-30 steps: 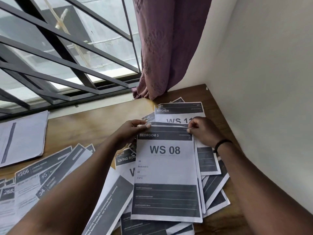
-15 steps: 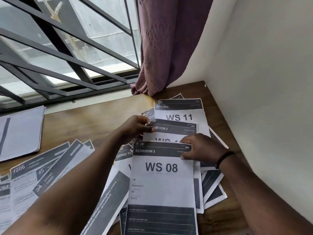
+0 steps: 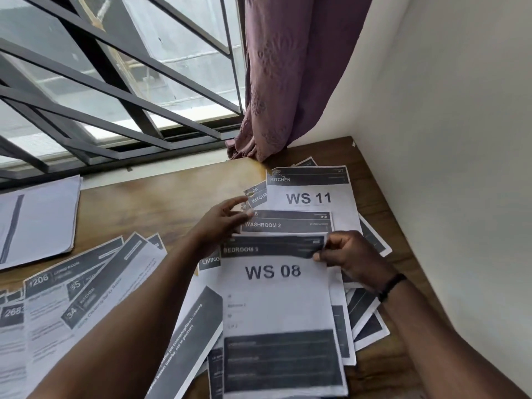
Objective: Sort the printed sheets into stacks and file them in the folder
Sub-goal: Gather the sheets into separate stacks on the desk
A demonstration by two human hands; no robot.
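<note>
Printed sheets with dark headers lie spread over the wooden table (image 3: 149, 203). The "WS 08" Bedroom sheet (image 3: 276, 298) lies on top of a pile at the centre. My right hand (image 3: 348, 257) pinches its top right corner. Behind it lie the "Washroom 2" sheet (image 3: 288, 223) and the "WS 11" Kitchen sheet (image 3: 311, 194). My left hand (image 3: 221, 223) hovers with straight fingers at the left end of the Washroom 2 sheet. No folder can be made out for certain.
More sheets (image 3: 72, 292) fan out at the left front. A white stack of paper (image 3: 37, 217) lies at the far left. A barred window (image 3: 115, 82) and a purple curtain (image 3: 288, 82) stand behind the table. A white wall (image 3: 446, 168) runs along the right.
The WS 08 sheet has slid toward me, uncovering the Washroom 2 sheet. My left hand let go of it and now hovers open; my right hand pinches its corner.
</note>
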